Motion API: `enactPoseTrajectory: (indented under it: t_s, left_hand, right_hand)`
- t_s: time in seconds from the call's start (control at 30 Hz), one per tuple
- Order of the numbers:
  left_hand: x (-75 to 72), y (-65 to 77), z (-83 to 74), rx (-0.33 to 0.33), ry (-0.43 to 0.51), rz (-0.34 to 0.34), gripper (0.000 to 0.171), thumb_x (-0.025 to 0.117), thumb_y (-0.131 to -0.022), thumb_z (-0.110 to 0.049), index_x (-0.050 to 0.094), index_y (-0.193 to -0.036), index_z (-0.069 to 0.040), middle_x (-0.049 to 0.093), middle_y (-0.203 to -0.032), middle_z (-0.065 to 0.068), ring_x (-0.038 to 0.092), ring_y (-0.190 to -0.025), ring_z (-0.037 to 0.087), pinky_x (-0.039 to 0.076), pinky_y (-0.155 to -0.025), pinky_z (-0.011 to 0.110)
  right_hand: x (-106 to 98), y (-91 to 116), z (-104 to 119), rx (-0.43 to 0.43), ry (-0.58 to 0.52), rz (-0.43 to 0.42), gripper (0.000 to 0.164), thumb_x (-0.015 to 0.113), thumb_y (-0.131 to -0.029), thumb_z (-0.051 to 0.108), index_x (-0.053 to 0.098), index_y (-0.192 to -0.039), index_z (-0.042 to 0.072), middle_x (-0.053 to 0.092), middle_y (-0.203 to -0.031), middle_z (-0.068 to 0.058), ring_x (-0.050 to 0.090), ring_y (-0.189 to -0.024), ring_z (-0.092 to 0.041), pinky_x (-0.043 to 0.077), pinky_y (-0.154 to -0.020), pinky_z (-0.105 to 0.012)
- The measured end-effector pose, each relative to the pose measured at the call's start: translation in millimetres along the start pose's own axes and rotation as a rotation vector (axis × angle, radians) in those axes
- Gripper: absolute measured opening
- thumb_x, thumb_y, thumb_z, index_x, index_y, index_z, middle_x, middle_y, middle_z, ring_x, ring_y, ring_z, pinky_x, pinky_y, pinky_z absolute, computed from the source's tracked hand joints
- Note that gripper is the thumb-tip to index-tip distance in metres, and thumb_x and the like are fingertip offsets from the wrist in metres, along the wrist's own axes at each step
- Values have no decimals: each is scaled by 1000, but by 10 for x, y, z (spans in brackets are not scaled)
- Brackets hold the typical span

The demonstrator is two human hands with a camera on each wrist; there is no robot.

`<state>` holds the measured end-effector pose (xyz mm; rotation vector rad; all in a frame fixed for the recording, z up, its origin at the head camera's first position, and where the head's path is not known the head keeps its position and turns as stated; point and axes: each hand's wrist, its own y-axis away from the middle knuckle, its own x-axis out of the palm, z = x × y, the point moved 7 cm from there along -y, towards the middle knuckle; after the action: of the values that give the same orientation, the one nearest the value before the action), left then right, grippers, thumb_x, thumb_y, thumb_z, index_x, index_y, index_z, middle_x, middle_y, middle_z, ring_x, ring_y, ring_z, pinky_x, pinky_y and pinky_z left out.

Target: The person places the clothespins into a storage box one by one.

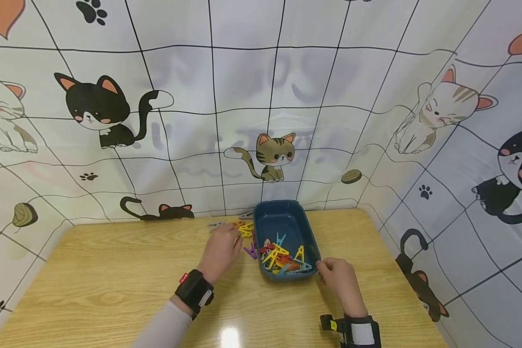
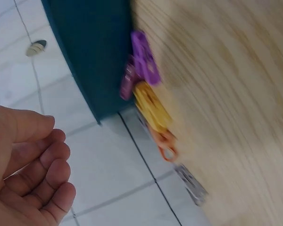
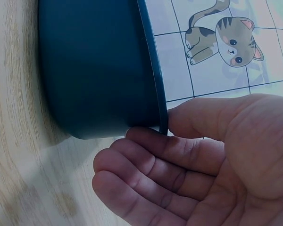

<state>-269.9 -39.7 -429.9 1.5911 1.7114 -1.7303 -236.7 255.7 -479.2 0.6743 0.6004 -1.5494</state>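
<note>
A dark blue plastic basin (image 1: 282, 207) stands on the table, holding a heap of coloured clothespins (image 1: 282, 258) at its near end. The right hand (image 1: 340, 280) pinches the basin's rim at the near right corner; in the right wrist view its thumb is over the rim (image 3: 156, 75) and the index finger under it. Left of the basin, the left hand (image 1: 221, 251) hovers near loose clothespins. Its fingers (image 2: 54, 176) bend loosely with nothing between them. Beside the basin wall lie a purple clothespin (image 2: 145, 59), yellow clothespins (image 2: 152, 106), an orange one (image 2: 166, 143) and a grey one (image 2: 191, 184).
The wooden table (image 1: 126, 270) spreads to the left and in front. Behind it and to the right hangs a white grid-patterned cloth (image 1: 243, 87) with printed cats, close to the table's back edge. Each wrist wears a black strap (image 1: 195, 292).
</note>
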Motion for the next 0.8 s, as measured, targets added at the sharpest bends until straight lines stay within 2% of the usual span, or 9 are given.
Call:
enactPoseTrajectory:
  t_s: [0.17, 0.3, 0.4, 0.57, 0.8]
  left_hand:
    - [4, -10, 237, -58, -24, 0, 8, 80, -86, 0, 76, -79, 0, 64, -74, 6, 60, -69, 21, 52, -69, 37]
    - [10, -16, 377, -92, -39, 7, 6, 80, -83, 3, 76, -79, 1, 66, -77, 8, 63, -75, 25, 54, -75, 41]
    - [34, -9, 491, -123, -44, 12, 3, 80, -83, 4, 78, -85, 4, 67, -79, 10, 63, -75, 26, 54, -71, 40]
    - [114, 24, 682, -173, -71, 19, 9, 80, -83, 3, 79, -91, 6, 64, -76, 11, 59, -70, 25, 50, -65, 38]
    - [202, 35, 837, -209, -96, 15, 4, 73, -83, 7, 76, -81, 7, 62, -73, 12, 61, -71, 29, 51, -68, 41]
  right_hand:
    - [5, -4, -1, 6, 4, 3, 30, 61, -100, 13, 69, -73, 3, 54, -58, 3, 48, -57, -15, 36, -56, -30]
    - [1, -5, -5, 10, 6, 5, 29, 61, -100, 13, 70, -75, 3, 56, -59, 2, 48, -58, -15, 37, -57, -31]
    - [-2, -4, -7, 13, 7, 6, 29, 61, -101, 14, 71, -76, 2, 57, -60, 1, 49, -58, -15, 38, -57, -32]
    - [0, -1, -4, 8, 9, 8, 29, 60, -101, 14, 70, -76, 3, 56, -59, 2, 48, -58, -15, 37, -57, -31]
    - [-1, 2, -7, 10, 0, 7, 28, 61, -100, 13, 70, -76, 2, 55, -59, 2, 48, -58, -15, 37, -57, -31]
